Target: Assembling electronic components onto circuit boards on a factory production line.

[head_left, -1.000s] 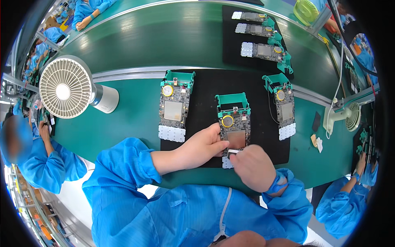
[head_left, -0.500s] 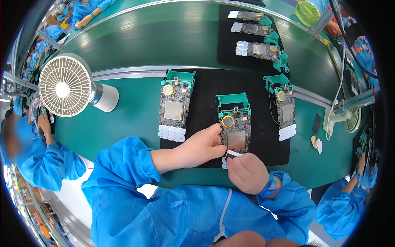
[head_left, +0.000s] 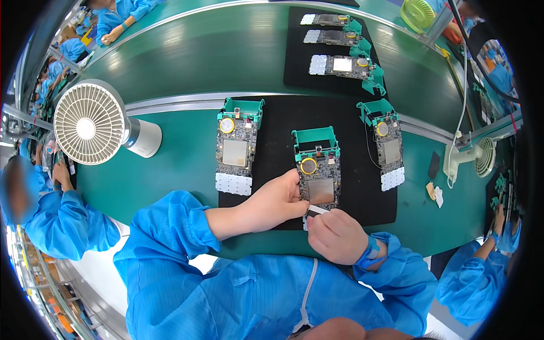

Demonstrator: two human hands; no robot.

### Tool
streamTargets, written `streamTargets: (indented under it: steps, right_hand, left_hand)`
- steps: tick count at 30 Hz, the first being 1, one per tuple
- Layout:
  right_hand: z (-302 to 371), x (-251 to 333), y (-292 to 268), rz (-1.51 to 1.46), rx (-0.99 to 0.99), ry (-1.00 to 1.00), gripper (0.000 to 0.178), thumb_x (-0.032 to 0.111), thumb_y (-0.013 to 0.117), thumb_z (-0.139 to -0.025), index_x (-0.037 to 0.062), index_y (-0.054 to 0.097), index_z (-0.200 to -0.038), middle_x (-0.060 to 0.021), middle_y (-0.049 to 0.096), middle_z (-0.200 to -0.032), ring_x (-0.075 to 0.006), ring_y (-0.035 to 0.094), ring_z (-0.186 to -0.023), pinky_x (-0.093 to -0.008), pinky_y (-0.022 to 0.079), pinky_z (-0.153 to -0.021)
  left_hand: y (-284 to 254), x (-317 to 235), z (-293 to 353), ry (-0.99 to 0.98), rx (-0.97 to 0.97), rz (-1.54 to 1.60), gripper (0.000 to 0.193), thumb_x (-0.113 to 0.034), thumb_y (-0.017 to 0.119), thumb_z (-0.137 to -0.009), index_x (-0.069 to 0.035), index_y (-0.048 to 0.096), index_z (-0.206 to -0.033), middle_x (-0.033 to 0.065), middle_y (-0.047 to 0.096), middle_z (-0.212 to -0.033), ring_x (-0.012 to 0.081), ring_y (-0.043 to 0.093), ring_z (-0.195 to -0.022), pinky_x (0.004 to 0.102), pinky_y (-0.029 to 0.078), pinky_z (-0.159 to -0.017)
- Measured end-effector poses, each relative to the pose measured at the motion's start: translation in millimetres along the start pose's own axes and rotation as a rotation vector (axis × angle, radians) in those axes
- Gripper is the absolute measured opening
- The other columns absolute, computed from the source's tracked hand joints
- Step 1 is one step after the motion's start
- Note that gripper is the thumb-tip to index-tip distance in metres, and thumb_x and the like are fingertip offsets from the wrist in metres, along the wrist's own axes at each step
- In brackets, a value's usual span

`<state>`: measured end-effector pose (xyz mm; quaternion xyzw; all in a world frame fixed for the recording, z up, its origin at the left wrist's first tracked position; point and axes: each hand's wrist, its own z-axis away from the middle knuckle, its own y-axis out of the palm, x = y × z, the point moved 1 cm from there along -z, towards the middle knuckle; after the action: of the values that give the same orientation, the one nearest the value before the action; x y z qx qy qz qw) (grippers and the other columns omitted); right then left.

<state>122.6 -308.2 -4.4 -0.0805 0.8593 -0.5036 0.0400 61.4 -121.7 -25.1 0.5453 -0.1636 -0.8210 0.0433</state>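
Observation:
In front of me a circuit board (head_left: 331, 176) with a green plastic frame at its far end, a yellow-rimmed round cell and a square metal shield lies on a black mat (head_left: 277, 130). My left hand (head_left: 275, 201) grips its left edge, fingers closed, fingertips partly hidden. At the board's near end my right hand (head_left: 340, 235) pinches a small dark piece with a white edge (head_left: 317, 210); its exact kind is unclear. That hand covers most of the board's white near end.
Similar boards lie on the mat at left (head_left: 235, 152) and right (head_left: 391, 150). Beyond the metal rail, a belt (head_left: 198, 62) carries three more on a black mat. A white fan (head_left: 88, 122) stands left, a smaller fan (head_left: 483, 156) right, near paper scraps (head_left: 435, 194). Co-workers sit on both sides.
The mat with three boards on the belt has slid left. The whole view has shifted slightly. Both my hands keep nearly the same place at the board, the right still pinching the small piece.

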Motion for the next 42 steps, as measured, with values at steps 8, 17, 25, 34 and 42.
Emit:
streamTargets:
  steps: [8, 17, 25, 34, 42]
  right_hand:
    - [-2, -4, -6, -0.076, 0.106, 0.014, 0.013, 0.01, 0.064, -0.075, 0.0059, 0.061, -0.086, -0.0048, 0.057, -0.09, -0.019, 0.056, -0.088, -0.0302, 0.05, -0.077]
    - [-1, -10, -2, -0.25, -0.037, 0.148, 0.016, 0.005, 0.067, -0.069, 0.0053, 0.06, -0.084, -0.0051, 0.056, -0.087, -0.0211, 0.055, -0.082, -0.0324, 0.049, -0.071]
    - [14, -29, -9, -0.402, -0.167, 0.488, 0.017, 0.004, 0.066, -0.079, 0.0054, 0.059, -0.095, -0.0098, 0.059, -0.089, -0.0278, 0.056, -0.084, -0.0394, 0.047, -0.073]
    - [20, -53, -26, -0.393, -0.346, 0.865, 0.02, -0.001, 0.053, -0.087, 0.0038, 0.062, -0.105, -0.0135, 0.054, -0.095, -0.0288, 0.055, -0.084, -0.0342, 0.045, -0.073]
    - [59, -92, -36, 0.388, 0.023, 1.023, 0.083, 0.06, 0.076, -0.065, -0.0036, 0.055, -0.115, -0.0154, 0.053, -0.102, -0.0333, 0.051, -0.095, -0.0427, 0.044, -0.079]
  left_hand:
    - [-1, 9, -3, 0.146, -0.074, -0.079, 0.056, 0.004, 0.056, -0.084, -0.001, 0.037, -0.137, 0.0022, 0.06, -0.092, 0.0037, 0.055, -0.075, 0.0209, 0.047, -0.063]
    - [0, 1, -1, -0.007, -0.036, -0.078, 0.061, 0.015, 0.045, -0.084, -0.001, 0.029, -0.141, 0.0121, 0.054, -0.131, 0.0179, 0.054, -0.121, 0.0335, 0.044, -0.103]
    - [8, -6, 2, 0.11, -0.071, 0.069, 0.049, 0.007, 0.052, -0.087, 0.001, 0.038, -0.134, 0.0091, 0.062, -0.111, 0.0117, 0.062, -0.1, 0.0269, 0.052, -0.084]
    - [14, -17, 4, 0.027, -0.056, 0.203, 0.042, 0.006, 0.047, -0.095, 0.0, 0.037, -0.135, 0.0117, 0.059, -0.125, 0.0178, 0.058, -0.115, 0.0323, 0.048, -0.099]
    - [-17, -40, 2, 0.147, -0.19, 0.11, 0.044, -0.002, 0.047, -0.095, -0.001, 0.038, -0.138, 0.0129, 0.055, -0.131, 0.023, 0.056, -0.119, 0.039, 0.045, -0.102]
